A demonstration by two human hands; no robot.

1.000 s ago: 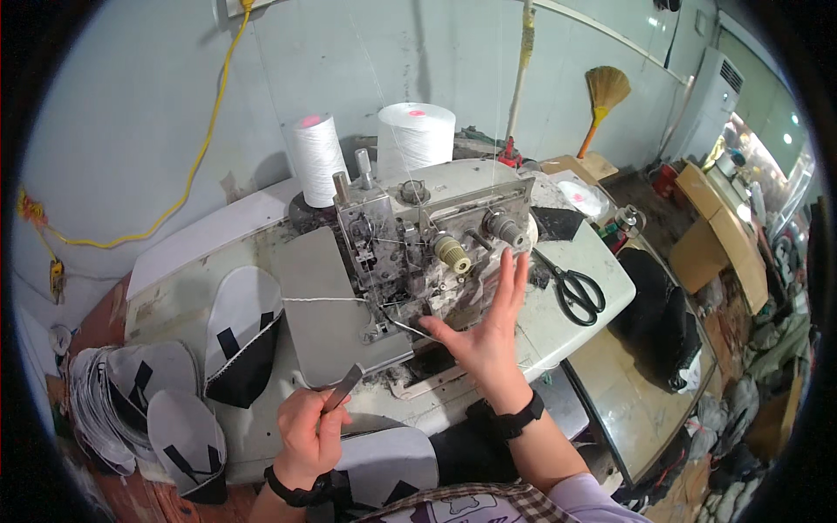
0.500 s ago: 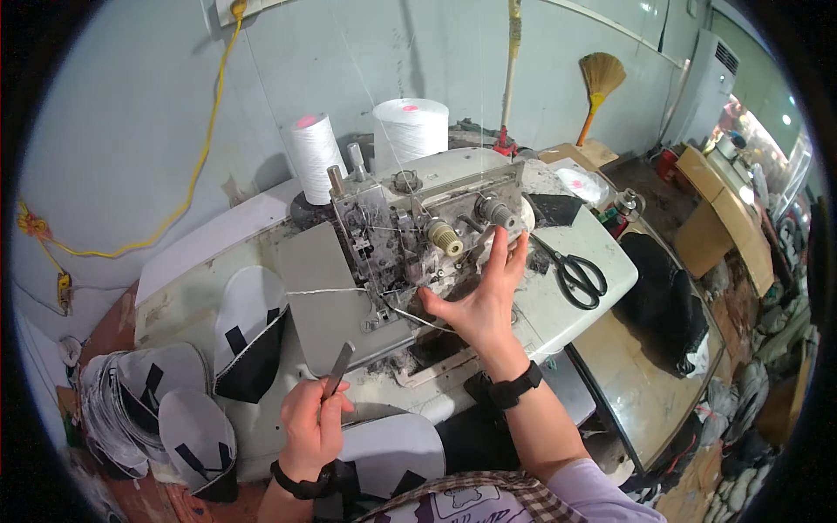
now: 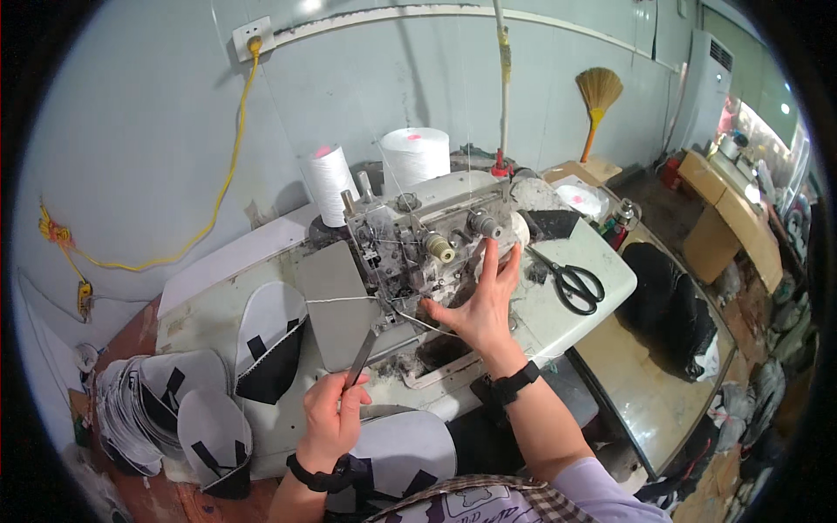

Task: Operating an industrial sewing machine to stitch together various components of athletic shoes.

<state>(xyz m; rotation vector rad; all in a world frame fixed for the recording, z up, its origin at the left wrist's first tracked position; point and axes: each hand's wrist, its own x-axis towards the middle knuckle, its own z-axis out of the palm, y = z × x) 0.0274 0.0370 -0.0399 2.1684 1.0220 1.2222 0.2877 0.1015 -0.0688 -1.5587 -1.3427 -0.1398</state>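
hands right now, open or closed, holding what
Left hand: closed, holding a slim metal tool.
Right hand: open, spread at the sewing machine.

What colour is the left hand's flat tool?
The flat tool is grey, best seen in the head view.

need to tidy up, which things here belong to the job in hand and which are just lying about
In use, it seems:
flat metal tool, in the left hand
sewing machine, by the right hand
white cord
white thread cones

Apparently lying about:
black-handled scissors
broom
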